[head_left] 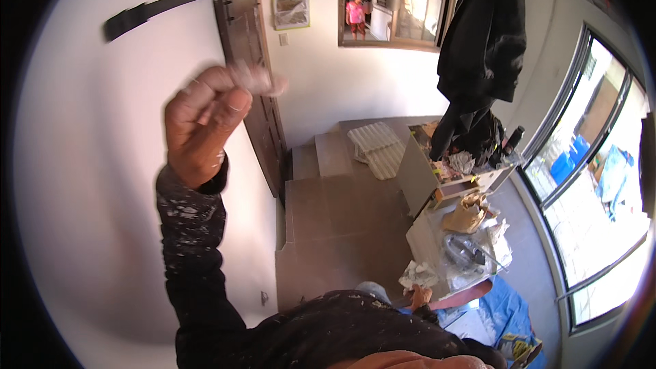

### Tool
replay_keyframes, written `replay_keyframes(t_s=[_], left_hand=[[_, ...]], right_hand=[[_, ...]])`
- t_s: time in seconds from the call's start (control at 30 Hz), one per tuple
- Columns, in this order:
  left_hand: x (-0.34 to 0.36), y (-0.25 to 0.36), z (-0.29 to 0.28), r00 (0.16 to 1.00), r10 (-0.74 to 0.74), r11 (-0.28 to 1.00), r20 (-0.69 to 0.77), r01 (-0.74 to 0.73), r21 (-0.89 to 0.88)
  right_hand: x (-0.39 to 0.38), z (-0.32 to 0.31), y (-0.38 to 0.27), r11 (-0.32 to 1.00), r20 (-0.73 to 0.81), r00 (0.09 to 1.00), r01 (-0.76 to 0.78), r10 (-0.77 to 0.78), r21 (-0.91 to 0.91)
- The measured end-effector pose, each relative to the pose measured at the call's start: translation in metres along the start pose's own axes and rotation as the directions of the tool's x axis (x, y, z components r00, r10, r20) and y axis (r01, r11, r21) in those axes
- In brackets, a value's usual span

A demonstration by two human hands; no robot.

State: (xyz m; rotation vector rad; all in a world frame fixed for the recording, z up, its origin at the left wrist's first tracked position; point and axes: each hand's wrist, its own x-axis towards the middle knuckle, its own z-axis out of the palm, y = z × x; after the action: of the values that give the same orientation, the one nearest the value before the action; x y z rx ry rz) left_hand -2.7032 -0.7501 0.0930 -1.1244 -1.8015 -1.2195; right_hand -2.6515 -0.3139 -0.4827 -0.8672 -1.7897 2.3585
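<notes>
My left hand is raised in front of the white wall, close to the dark sliding door. Its fingers are curled and the thumb is drawn in against them. The fingertips are pale with dust and smeared by motion, so anything pinched there cannot be made out. Low down, my right hand is at the near corner of a cluttered low table. Just beyond it is a crumpled white sheet, plastic or paper. The fingers are partly hidden, and I cannot tell whether they grip it. Both dark sleeves have white specks.
A brown paper bag and clear plastic lie on the table. Behind stands a cabinet loaded with clutter, below hanging black clothing. Steps lead up by the door. A blue tarp covers floor. A person shows through the window.
</notes>
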Motion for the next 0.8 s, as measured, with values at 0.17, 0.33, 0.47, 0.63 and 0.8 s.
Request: replay_keyframes(t_s=[0.17, 0.33, 0.47, 0.63, 0.8], left_hand=[[-0.046, -0.235, 0.018, 0.890, -0.437, 0.891, 0.128, 0.409, 0.197], [-0.225, -0.510, 0.091, 0.733, -0.661, 0.739, 0.159, 0.600, 0.308], [-0.441, -0.546, 0.111, -0.135, -0.960, 0.028, 0.245, 0.825, 0.564], [-0.516, -0.533, 0.079, -0.672, -0.730, -0.514, 0.122, 0.658, 0.551], [-0.488, -0.597, 0.080, -0.771, -0.631, -0.684, 0.080, 0.603, 0.411]], right_hand=[[0.077, 0.086, -0.025, 0.996, -0.047, 0.995, -0.087, 0.088, 0.018], [0.209, 0.153, -0.051, 1.000, 0.080, 0.997, 0.005, -0.006, 0.014], [0.310, 0.203, -0.079, 0.992, 0.003, 0.992, -0.127, 0.127, 0.008], [0.430, 0.264, -0.127, 0.984, 0.014, 0.988, -0.158, 0.157, 0.081], [0.581, 0.335, -0.174, 0.972, -0.008, 0.988, -0.152, 0.156, 0.179]])
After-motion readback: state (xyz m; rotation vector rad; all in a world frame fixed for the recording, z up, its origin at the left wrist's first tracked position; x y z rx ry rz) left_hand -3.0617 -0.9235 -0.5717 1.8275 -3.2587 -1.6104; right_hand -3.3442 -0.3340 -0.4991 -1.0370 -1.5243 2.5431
